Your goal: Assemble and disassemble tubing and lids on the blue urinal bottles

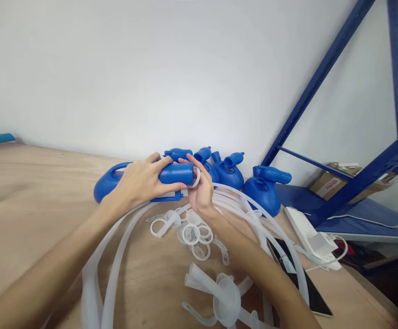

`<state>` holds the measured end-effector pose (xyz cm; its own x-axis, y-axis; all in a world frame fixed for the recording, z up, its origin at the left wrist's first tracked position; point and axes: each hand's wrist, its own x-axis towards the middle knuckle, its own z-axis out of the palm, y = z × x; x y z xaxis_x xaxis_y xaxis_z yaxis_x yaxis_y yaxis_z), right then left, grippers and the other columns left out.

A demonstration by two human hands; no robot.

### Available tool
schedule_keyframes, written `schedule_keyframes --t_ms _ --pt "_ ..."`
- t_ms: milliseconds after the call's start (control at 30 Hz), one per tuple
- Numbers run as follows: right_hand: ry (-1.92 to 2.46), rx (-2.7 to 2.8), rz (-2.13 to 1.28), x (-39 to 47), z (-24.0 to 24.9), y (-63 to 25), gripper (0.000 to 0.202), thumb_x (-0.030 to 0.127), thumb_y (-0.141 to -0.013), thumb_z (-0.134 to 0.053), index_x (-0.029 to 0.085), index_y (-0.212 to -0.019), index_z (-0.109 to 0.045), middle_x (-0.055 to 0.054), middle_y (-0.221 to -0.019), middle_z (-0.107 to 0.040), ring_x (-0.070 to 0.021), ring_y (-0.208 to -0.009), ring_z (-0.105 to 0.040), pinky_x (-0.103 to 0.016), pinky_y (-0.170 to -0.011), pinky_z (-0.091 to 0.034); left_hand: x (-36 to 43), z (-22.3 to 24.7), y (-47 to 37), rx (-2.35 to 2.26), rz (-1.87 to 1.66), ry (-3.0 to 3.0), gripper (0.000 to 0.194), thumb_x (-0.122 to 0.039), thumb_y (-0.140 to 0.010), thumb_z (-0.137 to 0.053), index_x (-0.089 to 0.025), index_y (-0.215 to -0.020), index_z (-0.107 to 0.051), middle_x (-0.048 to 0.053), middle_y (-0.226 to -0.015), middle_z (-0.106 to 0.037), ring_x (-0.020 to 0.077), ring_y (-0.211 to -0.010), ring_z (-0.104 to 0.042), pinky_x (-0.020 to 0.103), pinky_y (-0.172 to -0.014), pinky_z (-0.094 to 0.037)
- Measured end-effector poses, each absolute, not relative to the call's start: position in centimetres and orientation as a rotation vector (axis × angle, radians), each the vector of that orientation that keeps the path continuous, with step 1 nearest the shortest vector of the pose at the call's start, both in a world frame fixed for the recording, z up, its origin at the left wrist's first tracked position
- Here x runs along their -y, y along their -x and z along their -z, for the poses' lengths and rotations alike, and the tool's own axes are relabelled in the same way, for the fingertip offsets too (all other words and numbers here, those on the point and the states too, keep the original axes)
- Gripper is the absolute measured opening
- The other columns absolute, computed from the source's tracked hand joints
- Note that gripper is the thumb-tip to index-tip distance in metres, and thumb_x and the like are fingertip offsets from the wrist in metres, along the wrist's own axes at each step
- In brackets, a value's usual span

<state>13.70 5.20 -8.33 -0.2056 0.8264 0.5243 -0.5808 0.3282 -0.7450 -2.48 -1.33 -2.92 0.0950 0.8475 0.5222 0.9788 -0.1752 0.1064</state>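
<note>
My left hand [144,179] is wrapped round the neck of a blue bottle [106,185] lying on its side, its open mouth turned right. At that mouth, my right hand [201,189] has its fingers round a translucent white ring [196,177]. Whether the ring touches the rim is hard to tell. Below the hands lie several loose white rings and caps [191,234] on the wooden table [144,283]. Nearer me is a larger translucent part with a round disc [226,299].
More blue bottles [263,196] stand along the wall. Clear tubing [116,265] loops around the rings. At the right are a white power strip [310,235], a dark tablet [310,292] and a blue metal shelf frame [318,77].
</note>
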Motion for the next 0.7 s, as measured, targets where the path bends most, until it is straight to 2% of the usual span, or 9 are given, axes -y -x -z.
schedule_keyframes --t_ms 100,200,333,433,533,633,700 --pt "0.177 1.236 -1.329 -4.7 7.9 -14.0 0.052 0.038 -0.089 -0.054 0.021 -0.135 -0.071 -0.008 -0.13 -0.077 -0.0317 -0.129 -0.068 -0.055 -0.122 -0.044 2.5 2.3 1.4 1.808 0.592 2.053 0.082 -0.088 -0.079 -0.062 -0.029 -0.136 -0.068 0.011 -0.124 -0.068 0.0327 -0.091 -0.072 0.037 -0.069 -0.048" --pt "0.132 1.395 -1.288 -4.8 7.4 -14.7 0.071 0.058 -0.091 -0.045 0.02 -0.148 -0.061 -0.01 -0.14 -0.071 -0.0341 -0.14 -0.059 -0.056 -0.126 -0.039 3.2 1.9 0.8 1.802 0.559 2.035 0.085 -0.087 -0.079 -0.062 -0.027 -0.139 -0.066 0.013 -0.121 -0.071 0.0352 -0.094 -0.073 0.038 -0.07 -0.048" --pt "0.188 1.618 -1.063 -4.8 7.6 -15.4 0.087 0.081 -0.096 -0.028 0.025 -0.159 -0.048 -0.009 -0.154 -0.059 -0.033 -0.151 -0.047 -0.055 -0.13 -0.032 3.3 1.9 0.5 1.83 0.551 2.018 0.082 -0.086 -0.082 -0.059 -0.022 -0.131 -0.069 0.013 -0.108 -0.076 0.0366 -0.092 -0.075 0.038 -0.069 -0.046" --pt "0.194 1.756 -0.86 -4.5 8.0 -15.5 0.093 0.09 -0.093 -0.031 0.029 -0.162 -0.042 -0.009 -0.158 -0.052 -0.0337 -0.151 -0.045 -0.057 -0.13 -0.031 2.9 2.3 0.8 1.849 0.565 1.968 0.08 -0.086 -0.083 -0.057 -0.02 -0.125 -0.071 0.015 -0.104 -0.077 0.0375 -0.087 -0.075 0.038 -0.068 -0.045" --pt "0.203 1.764 -0.802 -4.2 7.8 -15.3 0.081 0.082 -0.098 -0.036 0.032 -0.162 -0.042 -0.008 -0.155 -0.053 -0.0326 -0.149 -0.047 -0.057 -0.129 -0.032 2.3 2.8 1.3 1.784 0.669 1.977 0.077 -0.086 -0.081 -0.058 -0.02 -0.117 -0.072 0.015 -0.103 -0.079 0.0365 -0.088 -0.075 0.038 -0.069 -0.046" --pt "0.204 1.668 -0.891 -4.3 7.6 -15.1 0.061 0.067 -0.107 -0.036 0.032 -0.155 -0.049 -0.008 -0.145 -0.06 -0.0297 -0.141 -0.055 -0.056 -0.126 -0.037 2.1 2.9 1.8 1.688 0.758 2.012 0.076 -0.087 -0.08 -0.057 -0.02 -0.112 -0.073 0.013 -0.101 -0.08 0.0349 -0.089 -0.075 0.037 -0.069 -0.045" --pt "0.202 1.627 -0.944 -4.5 7.7 -15.0 0.057 0.064 -0.108 -0.036 0.03 -0.15 -0.054 -0.009 -0.136 -0.064 -0.0291 -0.132 -0.06 -0.056 -0.122 -0.042 2.1 3.0 1.9 1.656 0.785 2.013 0.078 -0.089 -0.08 -0.055 -0.02 -0.112 -0.073 0.013 -0.098 -0.08 0.0342 -0.088 -0.075 0.036 -0.067 -0.045"
